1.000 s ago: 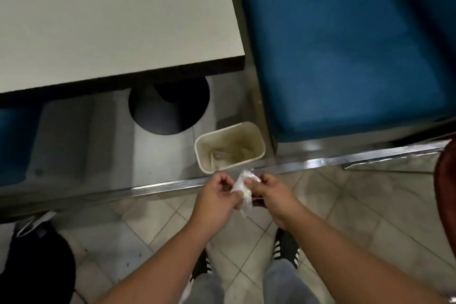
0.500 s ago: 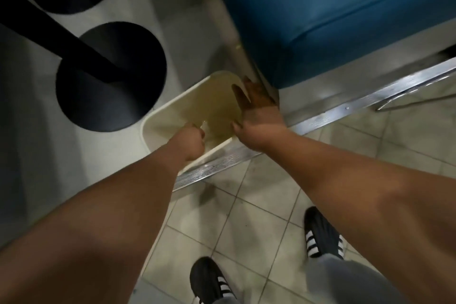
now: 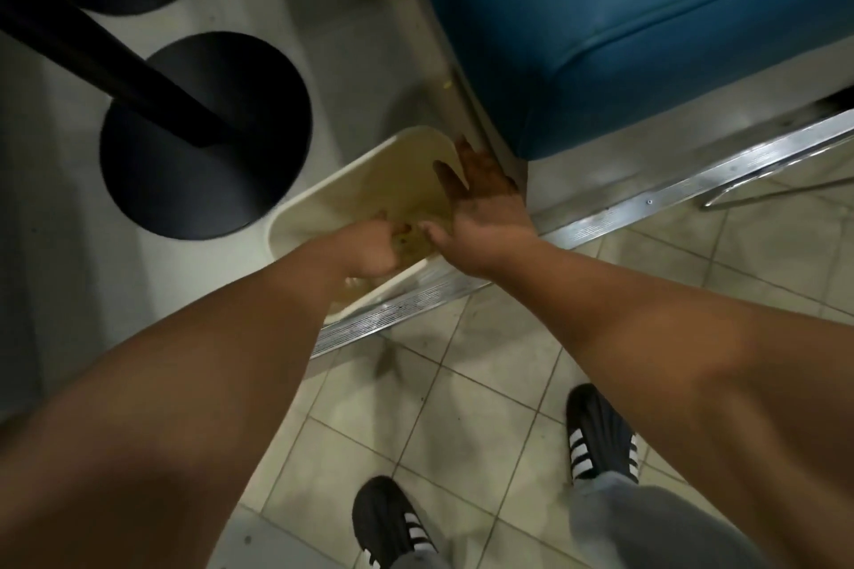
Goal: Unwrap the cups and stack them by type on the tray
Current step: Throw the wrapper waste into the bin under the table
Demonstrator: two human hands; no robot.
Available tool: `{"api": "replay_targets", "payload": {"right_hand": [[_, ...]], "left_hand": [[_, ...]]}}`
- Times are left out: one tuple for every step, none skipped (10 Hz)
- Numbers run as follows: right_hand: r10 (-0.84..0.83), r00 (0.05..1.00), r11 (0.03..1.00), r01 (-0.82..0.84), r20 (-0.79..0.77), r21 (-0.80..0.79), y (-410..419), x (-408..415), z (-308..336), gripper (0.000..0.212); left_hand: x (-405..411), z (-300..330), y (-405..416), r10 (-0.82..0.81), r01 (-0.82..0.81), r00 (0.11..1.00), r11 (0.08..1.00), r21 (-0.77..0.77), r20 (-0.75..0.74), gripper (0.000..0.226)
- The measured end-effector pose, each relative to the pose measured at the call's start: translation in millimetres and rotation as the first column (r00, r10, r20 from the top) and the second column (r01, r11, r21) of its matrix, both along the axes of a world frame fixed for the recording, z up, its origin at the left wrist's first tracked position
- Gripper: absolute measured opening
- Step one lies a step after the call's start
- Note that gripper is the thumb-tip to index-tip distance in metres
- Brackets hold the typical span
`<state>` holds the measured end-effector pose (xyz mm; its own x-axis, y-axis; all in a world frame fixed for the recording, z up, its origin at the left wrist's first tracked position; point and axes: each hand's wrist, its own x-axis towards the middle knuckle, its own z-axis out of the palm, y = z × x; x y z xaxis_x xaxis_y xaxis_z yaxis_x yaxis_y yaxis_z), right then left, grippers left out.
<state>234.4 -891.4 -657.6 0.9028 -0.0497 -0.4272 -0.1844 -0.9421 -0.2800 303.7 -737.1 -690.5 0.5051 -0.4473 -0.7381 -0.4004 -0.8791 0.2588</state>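
Since a moment ago our left hand (image 3: 369,247) sinks deeper into the bin (image 3: 300,224), fist curled, contents unseen; right hand (image 3: 480,203) spread. We should release the wrapper fully inside.

Overall light: pretty dim indoors, kinda murky greenish-yellow cast over everything.
Brightest spot: the metal floor strip (image 3: 693,180) catches a white glare streak along its edge.
Shadows: soft ones on the floor tiles (image 3: 462,407) under the arms; the right hand (image 3: 480,203) goes dark at the fingertips, next to the blue seat (image 3: 647,14).
Blur: left hand (image 3: 369,250) is smeared, detail inside the bin (image 3: 323,208) is mush, so can't tell if it holds anything.
Edges: wide-angle stretch, forearms balloon near the bottom corners, table post (image 3: 106,55) leans hard.
Sharpness: shoes (image 3: 600,439) are the crispest thing, still soft.
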Motion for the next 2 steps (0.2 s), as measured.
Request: {"api": "replay_targets", "payload": {"right_hand": [[-0.021, 1.0, 0.996, 0.022, -0.005, 0.083, 15, 2, 30, 0.08], [0.008, 1.0, 0.992, -0.009, 0.01, 0.125, 37, -6, 70, 0.08]], "left_hand": [[-14, 37, 22, 0.174, -0.157, 0.98, 0.972, -0.173, 0.092, 0.041], [-41, 78, 45, 0.322, -0.264, 0.937, 0.909, -0.323, 0.139, 0.029]]}}
